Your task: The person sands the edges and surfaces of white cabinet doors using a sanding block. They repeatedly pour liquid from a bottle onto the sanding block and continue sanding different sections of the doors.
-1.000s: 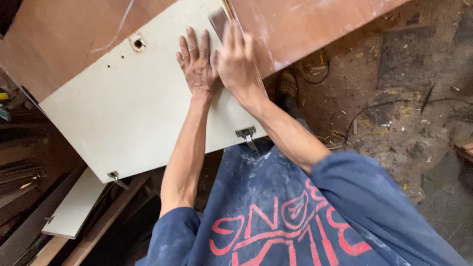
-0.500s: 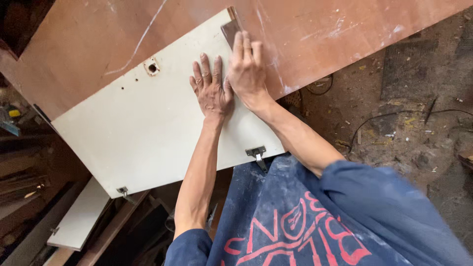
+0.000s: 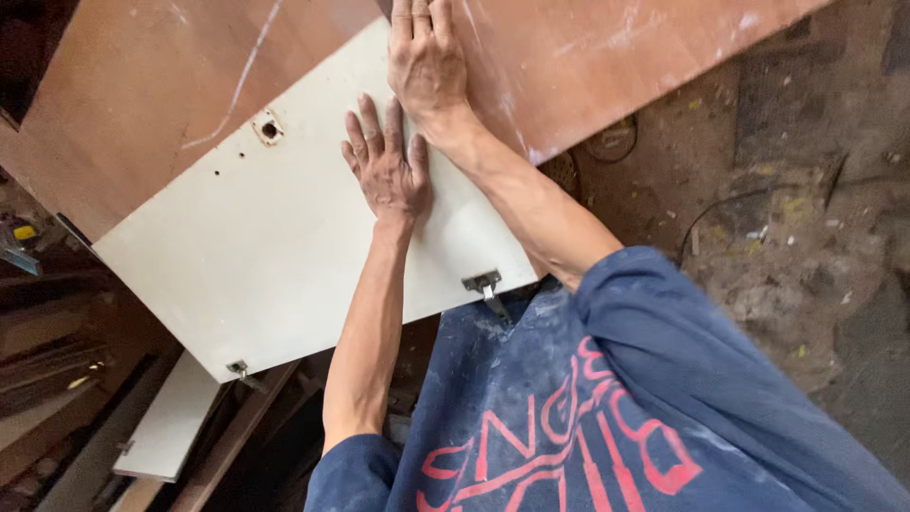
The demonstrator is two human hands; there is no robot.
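A cream-white cabinet door panel lies flat on a large reddish-brown board. Two metal hinges hang off its near edge, one hinge by my shirt and another hinge at the lower left corner. A round hole with a fitting sits near the panel's far edge. My left hand presses flat on the panel with fingers spread. My right hand lies palm down at the panel's far right corner, over its edge; whatever sits under it is hidden.
The brown board runs past the panel to the right. Dirt floor with debris and a dark cable lies to the right. Stacked boards and another white panel crowd the lower left. My blue shirt fills the bottom.
The view has shifted so the panel and both hands sit lower and further right in frame. My right hand has slid further up to the panel's far corner; the left stays flat.
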